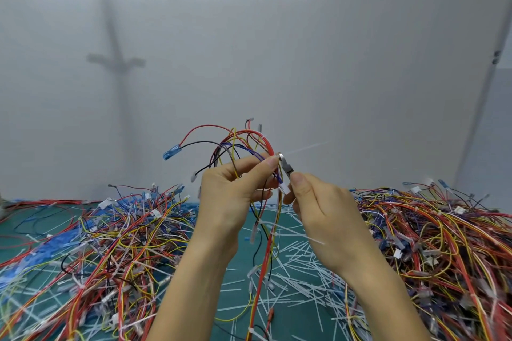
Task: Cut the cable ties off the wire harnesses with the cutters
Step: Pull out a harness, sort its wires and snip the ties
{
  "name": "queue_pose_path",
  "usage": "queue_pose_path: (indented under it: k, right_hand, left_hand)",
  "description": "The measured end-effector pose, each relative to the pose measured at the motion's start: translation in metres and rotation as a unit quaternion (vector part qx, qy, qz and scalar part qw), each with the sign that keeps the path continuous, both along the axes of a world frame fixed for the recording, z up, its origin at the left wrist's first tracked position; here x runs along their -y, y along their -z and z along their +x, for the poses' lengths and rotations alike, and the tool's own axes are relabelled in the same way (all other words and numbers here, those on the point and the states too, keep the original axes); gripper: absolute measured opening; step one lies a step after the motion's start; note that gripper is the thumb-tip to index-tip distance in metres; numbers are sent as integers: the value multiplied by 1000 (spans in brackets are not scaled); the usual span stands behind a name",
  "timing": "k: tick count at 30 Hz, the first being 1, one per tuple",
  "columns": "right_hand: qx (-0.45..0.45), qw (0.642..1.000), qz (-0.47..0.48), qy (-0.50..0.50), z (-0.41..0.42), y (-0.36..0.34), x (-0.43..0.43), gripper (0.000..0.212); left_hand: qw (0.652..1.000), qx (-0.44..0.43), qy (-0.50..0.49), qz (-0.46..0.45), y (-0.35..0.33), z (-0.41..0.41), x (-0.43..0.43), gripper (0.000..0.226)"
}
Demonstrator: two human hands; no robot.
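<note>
Red, yellow, black and purple leads make up the wire harness (pixel 243 152), which is held up in the air over the middle of the table (pixel 238 279), with its lower end trailing down to the green surface. A blue connector (pixel 170 153) hangs off its upper left loop.

- Cable tie (pixel 304 148): pale, thin, its tail sticking out to the right from the bundle's top right bend.
- Cutters (pixel 286 169): small, with the metal head up against the bundle at the root of that tie. I cannot tell whether the blades are closed.
- Left hand (pixel 230 196): pinches the bundle between thumb and forefinger, just beside the cutter head.
- Right hand (pixel 324 210): fingers curled round the cutter handles, thumb on top.

Cut ties (pixel 299 263) are strewn white across the middle of the table under the hands. A left pile of harnesses (pixel 110 243) spreads toward the left edge, and a right pile of harnesses (pixel 443 235) is heaped toward the right edge. A grey wall (pixel 249 50) stands behind the far edge.
</note>
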State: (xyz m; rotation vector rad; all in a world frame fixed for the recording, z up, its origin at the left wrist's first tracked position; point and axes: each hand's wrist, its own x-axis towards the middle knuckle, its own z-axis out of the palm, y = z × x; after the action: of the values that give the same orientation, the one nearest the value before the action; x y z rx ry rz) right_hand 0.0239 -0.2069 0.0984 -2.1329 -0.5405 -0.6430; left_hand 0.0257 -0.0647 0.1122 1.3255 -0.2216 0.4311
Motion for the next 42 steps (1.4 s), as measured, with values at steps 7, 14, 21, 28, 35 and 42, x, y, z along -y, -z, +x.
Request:
queue_pose_path:
  k: [7, 14, 21, 28, 35, 42]
  right_hand:
    - [-9, 1000, -5, -3, -1, -1, -1, 51]
    - [-21, 999, 25, -6, 2, 1, 1, 58]
    - [-51, 991, 120, 18, 3, -5, 9, 56]
    - [-142, 983, 108, -45, -2, -11, 12, 65]
    - [-123, 982, 140, -38, -3, -5, -6, 19]
    - [-67, 964, 240, -93, -6, -9, -10, 16]
  left_hand:
    - [1000, 8, -2, 8, 2, 1, 0, 9]
    - [1000, 1, -17, 8, 2, 2, 0, 10]
    - [995, -31, -89, -34, 1, 4, -9, 16]
    - [987, -28, -129, -88, 0, 5, -11, 25]
    - [994, -31, -95, -51, 3, 5, -8, 18]
    - [996, -14, 49, 77, 6, 9, -7, 32]
